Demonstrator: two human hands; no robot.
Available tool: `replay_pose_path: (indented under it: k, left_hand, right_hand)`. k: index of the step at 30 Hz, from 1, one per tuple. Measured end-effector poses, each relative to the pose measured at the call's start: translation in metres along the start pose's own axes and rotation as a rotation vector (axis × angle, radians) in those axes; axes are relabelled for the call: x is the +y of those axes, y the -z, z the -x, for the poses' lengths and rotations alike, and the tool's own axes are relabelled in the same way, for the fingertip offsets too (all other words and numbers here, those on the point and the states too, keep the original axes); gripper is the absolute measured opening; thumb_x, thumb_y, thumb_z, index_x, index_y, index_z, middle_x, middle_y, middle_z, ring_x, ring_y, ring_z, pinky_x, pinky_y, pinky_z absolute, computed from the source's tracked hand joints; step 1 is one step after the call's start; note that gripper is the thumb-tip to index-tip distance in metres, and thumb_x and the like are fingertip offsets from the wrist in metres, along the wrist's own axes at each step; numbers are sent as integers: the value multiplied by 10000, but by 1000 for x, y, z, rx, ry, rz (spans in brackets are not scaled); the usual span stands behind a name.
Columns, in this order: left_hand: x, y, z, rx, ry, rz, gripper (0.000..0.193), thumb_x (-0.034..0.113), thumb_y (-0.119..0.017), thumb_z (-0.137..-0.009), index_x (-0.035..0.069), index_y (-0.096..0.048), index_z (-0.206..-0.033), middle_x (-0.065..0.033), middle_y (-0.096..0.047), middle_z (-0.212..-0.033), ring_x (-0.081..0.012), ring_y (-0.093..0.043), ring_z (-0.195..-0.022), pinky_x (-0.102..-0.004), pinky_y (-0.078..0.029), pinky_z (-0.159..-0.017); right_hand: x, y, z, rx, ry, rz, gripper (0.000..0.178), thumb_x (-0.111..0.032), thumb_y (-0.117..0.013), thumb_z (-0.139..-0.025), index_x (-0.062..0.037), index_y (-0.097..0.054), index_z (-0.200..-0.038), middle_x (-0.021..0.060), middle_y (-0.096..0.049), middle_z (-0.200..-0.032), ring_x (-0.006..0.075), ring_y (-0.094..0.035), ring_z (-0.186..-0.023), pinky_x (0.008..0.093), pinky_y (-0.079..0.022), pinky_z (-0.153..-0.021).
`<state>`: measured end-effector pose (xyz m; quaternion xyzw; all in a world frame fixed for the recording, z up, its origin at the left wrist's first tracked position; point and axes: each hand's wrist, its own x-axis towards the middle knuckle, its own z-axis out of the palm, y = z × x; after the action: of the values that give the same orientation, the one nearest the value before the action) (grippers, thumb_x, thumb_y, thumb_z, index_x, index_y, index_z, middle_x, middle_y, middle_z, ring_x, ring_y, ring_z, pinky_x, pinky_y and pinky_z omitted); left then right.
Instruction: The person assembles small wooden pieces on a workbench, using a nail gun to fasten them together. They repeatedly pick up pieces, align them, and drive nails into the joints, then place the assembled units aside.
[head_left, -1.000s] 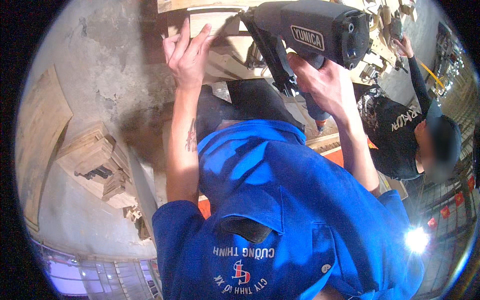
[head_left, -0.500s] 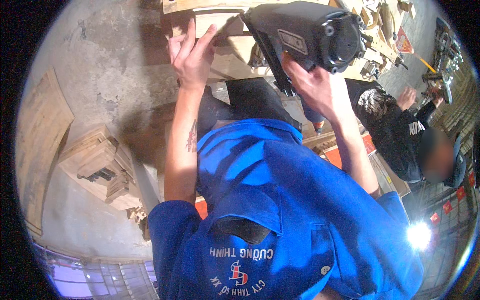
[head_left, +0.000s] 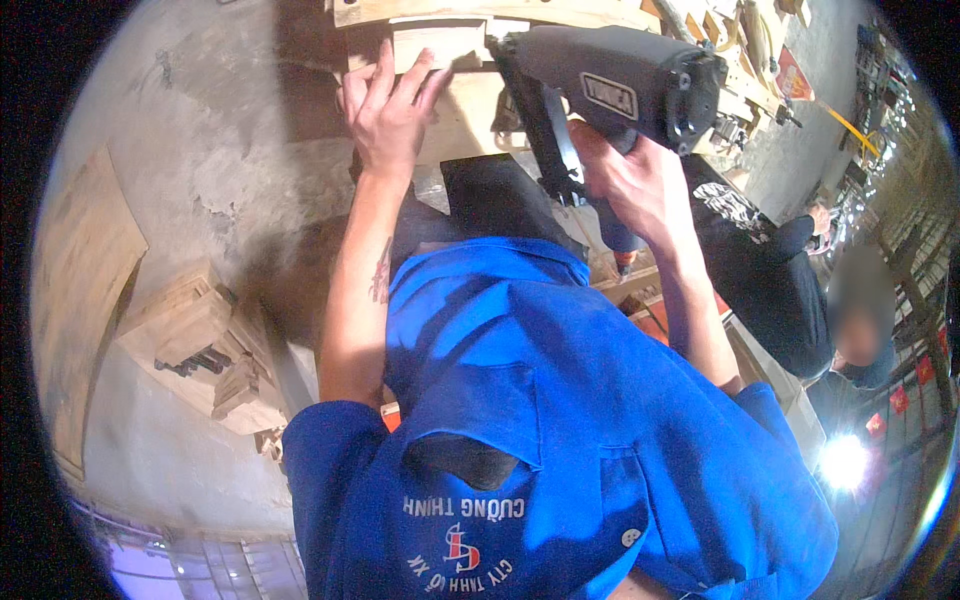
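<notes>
My left hand (head_left: pixel 388 105) lies flat, fingers spread, on a pale wooden board (head_left: pixel 455 85) at the top of the view, pressing it down. My right hand (head_left: pixel 632 185) grips the handle of a dark grey nail gun (head_left: pixel 610 85), whose body hangs over the board just right of my left hand. The gun's nose is hidden behind its body. My blue work shirt (head_left: pixel 560 420) fills the lower middle of the picture.
A stack of small wooden blocks (head_left: pixel 195 335) sits on the concrete floor at the left, beside a flat plywood sheet (head_left: pixel 80 270). Another person in a black shirt (head_left: pixel 770 280) works at the right, near more wooden pieces (head_left: pixel 745 25).
The nail gun has shifted slightly left and down over the board. My left hand stays pressed on the wood. The person at the right has bent lower.
</notes>
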<state>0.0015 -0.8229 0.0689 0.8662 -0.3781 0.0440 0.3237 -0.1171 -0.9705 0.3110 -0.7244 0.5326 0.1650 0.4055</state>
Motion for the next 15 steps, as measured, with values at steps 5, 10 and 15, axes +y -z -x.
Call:
replay_pose_path:
  k: [5,10,15]
  left_hand:
    - [-1,-2,1,28,-6,12,371,402,-873,-739,312,-815,-1094,-34,-723,-1246,-213,-606,-965,-392,-499,-887]
    - [-2,-6,0,34,-9,21,366,375,-883,-739,317,-815,-1094,-34,-730,-1230,-212,-611,-970,-392,-504,-882]
    - [0,-7,-4,36,-7,16,373,352,-891,-730,306,-817,-1093,-40,-731,-1228,-213,-610,-973,-399,-506,-889]
  right_hand:
    - [8,-16,-11,83,297,52,299,-338,-680,-964,-46,-689,-1025,14,-617,-671,108,-586,-608,305,-480,-575]
    - [5,-15,-16,47,234,-2,284,-309,-677,-964,-40,-689,-1053,45,-641,-720,143,-606,-653,326,-490,-616]
    - [2,-8,-16,-4,155,66,287,-232,-654,-955,-63,-710,-1179,155,-734,-928,309,-692,-894,437,-539,-875]
